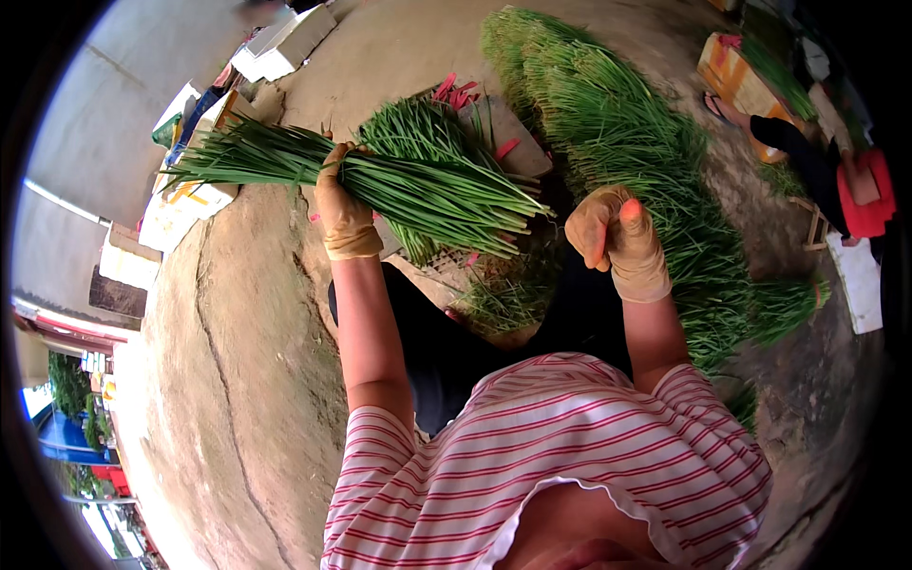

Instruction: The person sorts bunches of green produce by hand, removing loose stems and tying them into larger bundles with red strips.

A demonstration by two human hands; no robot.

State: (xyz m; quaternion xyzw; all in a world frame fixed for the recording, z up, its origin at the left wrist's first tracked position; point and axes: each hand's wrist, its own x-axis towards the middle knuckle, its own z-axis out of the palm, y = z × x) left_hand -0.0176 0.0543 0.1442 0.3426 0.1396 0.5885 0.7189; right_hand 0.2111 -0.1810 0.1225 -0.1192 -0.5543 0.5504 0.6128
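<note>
My left hand [344, 203], in a tan rubber glove, grips the middle of a bunch of long green Chinese chives [420, 192]. The leaf tips point left and the pale cut ends point right, towards my other hand. My right hand [616, 231], gloved the same way, is raised to the right of those ends with its fingers curled; whether something thin is pinched in it cannot be told. Behind the held bunch lies a smaller pile of chives [413, 128], beside a flat grey board [502, 135] with red strips [454, 92] at its top.
A long heap of chives [605, 107] runs down my right side. Loose trimmings [506, 296] lie between my legs. White foam boxes [285, 46] stand at upper left. At far right another person's leg [780, 135] shows near a foam box [741, 85] and a small wooden stool [814, 224].
</note>
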